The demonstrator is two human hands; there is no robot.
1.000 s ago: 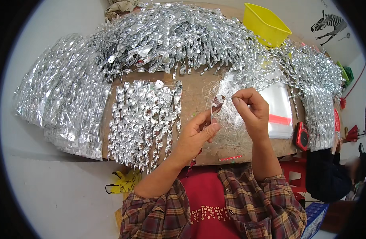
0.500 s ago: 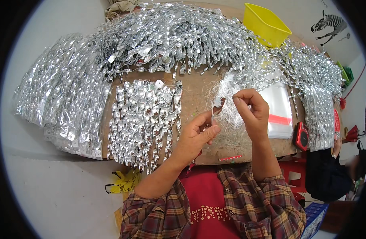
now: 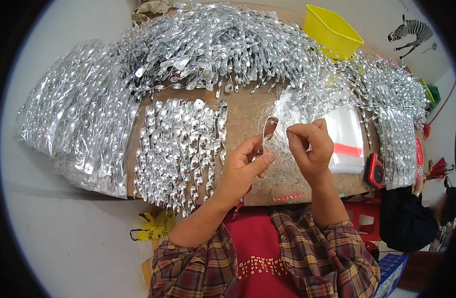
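My left hand (image 3: 248,164) grips the lower end of a short, curved silver strip (image 3: 266,136) between thumb and fingers. Its rounded upper end sticks up above the fingertips. Just to the right, my right hand (image 3: 312,149) is closed in a pinch close to that upper end, apart from my left hand. Anything between its fingertips is too fine to make out. Behind both hands a loose bundle of thin white threads (image 3: 286,107) lies on the brown tabletop (image 3: 245,111). Left of my left hand, several twisted silver strips (image 3: 178,149) lie side by side.
A large heap of silver spirals (image 3: 218,44) spans the back. Bagged spirals (image 3: 79,119) lie far left. At right are clear plastic bags (image 3: 344,136), a red radio-like device (image 3: 375,170) and more spirals (image 3: 397,144). A yellow bin (image 3: 332,32) stands behind; another person (image 3: 412,218) sits right.
My right hand's fingertips have come slightly down and left, nearer the strip. The strip has turned a little in my left hand, which stays almost in place.
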